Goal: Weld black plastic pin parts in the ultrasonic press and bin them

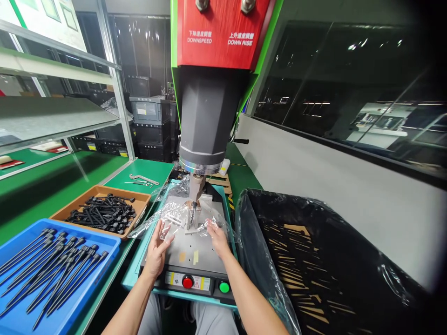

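Green bench (120,175) at 10 o'clock. Dark slim piece (193,211) beneath press tip (196,187), presumably for alignment; clear film (176,214) alongside. Left hand (157,251) at 8 o'clock, fingers wide. Right hand (219,239) at 4 o'clock, fingers narrow at film; unable to tell whether gripping.

Press (204,107): one; buttons (187,281) (224,287): two; trays (80,293) (140,212): two; wrench (144,178): one; bin (352,237): one.

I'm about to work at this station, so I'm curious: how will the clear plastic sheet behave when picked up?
The clear plastic sheet looks thin and creased, so it would probably be floppy and sag instead of holding a shape. Being see-through film, it is likely light for its spread. Its glossy shine suggests it may feel slippery.
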Demonstrator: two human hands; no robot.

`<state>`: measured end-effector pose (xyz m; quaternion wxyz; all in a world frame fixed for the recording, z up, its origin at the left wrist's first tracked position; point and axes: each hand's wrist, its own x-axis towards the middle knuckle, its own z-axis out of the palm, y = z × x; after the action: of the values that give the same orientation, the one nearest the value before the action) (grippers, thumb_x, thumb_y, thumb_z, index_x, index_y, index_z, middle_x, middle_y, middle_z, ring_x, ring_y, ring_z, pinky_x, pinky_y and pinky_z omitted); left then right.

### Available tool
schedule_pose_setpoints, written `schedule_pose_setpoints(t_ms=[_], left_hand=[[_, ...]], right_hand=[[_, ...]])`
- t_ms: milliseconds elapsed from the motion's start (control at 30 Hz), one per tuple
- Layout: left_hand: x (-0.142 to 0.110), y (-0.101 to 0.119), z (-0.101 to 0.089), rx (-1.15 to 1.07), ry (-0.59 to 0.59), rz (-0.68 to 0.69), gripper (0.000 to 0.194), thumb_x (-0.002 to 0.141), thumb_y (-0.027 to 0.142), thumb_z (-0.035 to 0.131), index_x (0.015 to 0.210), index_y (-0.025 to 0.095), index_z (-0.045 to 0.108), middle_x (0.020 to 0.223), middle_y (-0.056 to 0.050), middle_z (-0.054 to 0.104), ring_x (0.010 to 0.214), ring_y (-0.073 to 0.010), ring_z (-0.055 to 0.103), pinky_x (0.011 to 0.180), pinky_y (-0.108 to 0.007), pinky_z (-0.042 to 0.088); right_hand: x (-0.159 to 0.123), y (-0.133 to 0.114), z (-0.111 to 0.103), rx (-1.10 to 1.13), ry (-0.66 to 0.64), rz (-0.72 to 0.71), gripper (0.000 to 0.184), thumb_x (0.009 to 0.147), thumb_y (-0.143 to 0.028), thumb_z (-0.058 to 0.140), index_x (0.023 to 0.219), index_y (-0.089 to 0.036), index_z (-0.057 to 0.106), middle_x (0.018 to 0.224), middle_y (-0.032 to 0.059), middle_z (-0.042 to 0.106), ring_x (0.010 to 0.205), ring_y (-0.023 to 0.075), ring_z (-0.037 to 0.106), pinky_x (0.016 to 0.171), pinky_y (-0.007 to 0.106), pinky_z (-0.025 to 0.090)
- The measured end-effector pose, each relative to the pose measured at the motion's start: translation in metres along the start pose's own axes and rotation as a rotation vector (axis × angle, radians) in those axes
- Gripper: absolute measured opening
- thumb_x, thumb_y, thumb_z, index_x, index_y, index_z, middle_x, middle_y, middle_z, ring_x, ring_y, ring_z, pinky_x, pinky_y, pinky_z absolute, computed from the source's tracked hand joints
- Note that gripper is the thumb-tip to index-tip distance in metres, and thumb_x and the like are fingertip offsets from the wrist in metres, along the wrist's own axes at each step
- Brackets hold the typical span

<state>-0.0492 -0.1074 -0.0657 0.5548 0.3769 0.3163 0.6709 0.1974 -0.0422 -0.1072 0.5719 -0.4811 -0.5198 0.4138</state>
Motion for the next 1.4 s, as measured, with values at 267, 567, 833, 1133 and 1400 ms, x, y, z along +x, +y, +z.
schedule_pose_setpoints(t_ms=[267, 567, 833, 1133, 1400], left_hand=[[0.001, 0.001, 0.006, 0.084, -0.081, -0.006, 0.066, 0.079, 0.03, 0.07, 0.14, 0.035, 0.045, 0.159, -0.004, 0.024, 0.139, -0.0326, 0.034, 0.102, -0.041, 0.047], [0.006, -0.006, 0.009, 0.09, -0.139, -0.024, 0.07, 0.079, 0.03, 0.07, 0.142, 0.037, 0.041, 0.159, -0.003, 0.021, 0.139, -0.0317, 0.035, 0.102, -0.04, 0.046], [-0.024, -0.005, -0.017, 0.237, -0.209, -0.136, 0.058, 0.078, 0.036, 0.071, 0.134, 0.029, 0.055, 0.156, -0.009, 0.028, 0.134, -0.0353, 0.041, 0.102, -0.048, 0.046], [-0.088, -0.003, -0.114, 0.965, 0.383, 0.045, 0.052, 0.074, 0.054, 0.065, 0.112, 0.019, 0.065, 0.126, -0.013, 0.06, 0.117, -0.0343, 0.056, 0.1, -0.052, 0.047], [-0.065, -0.021, -0.128, 1.061, 0.167, -0.078, 0.06, 0.076, 0.054, 0.063, 0.124, 0.02, 0.057, 0.124, -0.011, 0.06, 0.115, -0.0326, 0.058, 0.096, -0.049, 0.049]], right_hand=[[-0.039, 0.001, 0.002, 0.015, -0.072, 0.023, 0.046, 0.07, -0.05, 0.075, 0.107, -0.023, 0.073, 0.13, 0.0113, 0.061, 0.126, 0.0295, 0.051, 0.109, 0.048, 0.034], [-0.069, -0.008, 0.001, -0.061, -0.16, 0.046, 0.036, 0.076, -0.047, 0.07, 0.101, -0.021, 0.074, 0.112, 0.0104, 0.07, 0.111, 0.0296, 0.062, 0.101, 0.047, 0.043], [-0.108, -0.005, -0.022, -0.033, -0.083, 0.126, 0.043, 0.078, -0.054, 0.067, 0.103, -0.019, 0.071, 0.105, 0.0133, 0.071, 0.101, 0.0314, 0.065, 0.087, 0.046, 0.053], [-0.174, 0.034, -0.088, -0.657, 0.364, 0.042, 0.061, 0.079, -0.059, 0.059, 0.128, -0.022, 0.056, 0.128, 0.0131, 0.056, 0.122, 0.0337, 0.05, 0.101, 0.05, 0.043], [-0.192, 0.07, -0.075, -0.66, 0.272, 0.168, 0.071, 0.08, -0.058, 0.057, 0.14, -0.022, 0.042, 0.133, 0.0123, 0.052, 0.123, 0.0336, 0.052, 0.096, 0.045, 0.048]])
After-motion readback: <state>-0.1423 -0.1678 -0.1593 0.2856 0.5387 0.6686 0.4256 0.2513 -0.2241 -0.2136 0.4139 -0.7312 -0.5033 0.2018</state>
